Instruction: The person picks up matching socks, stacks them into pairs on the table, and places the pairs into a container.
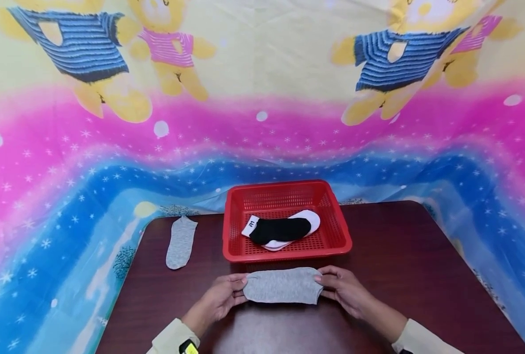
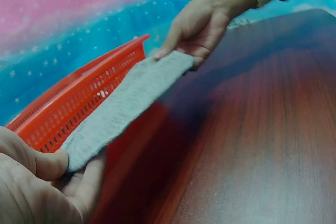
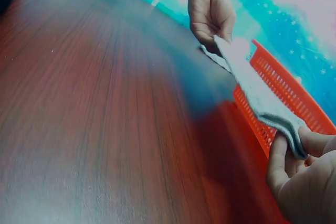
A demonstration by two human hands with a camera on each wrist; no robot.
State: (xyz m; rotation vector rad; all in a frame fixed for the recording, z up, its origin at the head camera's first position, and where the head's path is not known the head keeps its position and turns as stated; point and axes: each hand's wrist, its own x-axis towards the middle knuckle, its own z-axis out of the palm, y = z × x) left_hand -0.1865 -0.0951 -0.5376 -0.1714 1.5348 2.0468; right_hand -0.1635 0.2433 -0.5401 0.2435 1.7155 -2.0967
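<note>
A grey sock (image 1: 283, 286) is stretched flat between my two hands, above the table just in front of the red basket. My left hand (image 1: 223, 296) pinches its left end between thumb and fingers. At the other end, my right hand (image 1: 343, 291) pinches the open cuff edge, whose layers show in the right wrist view on the sock (image 3: 262, 95). Another grey sock (image 1: 182, 243) lies on the table to the left of the basket. Inside the red basket (image 1: 287, 257) rest a black sock (image 1: 282, 230) with a white cuff and white socks (image 1: 312, 220) beneath it.
The dark brown wooden table (image 1: 404, 265) has rounded far corners. Behind it hangs a patterned cloth (image 1: 262, 137) with bears and snowflakes, which also runs down both sides. The basket's raised near rim stands close beyond my hands.
</note>
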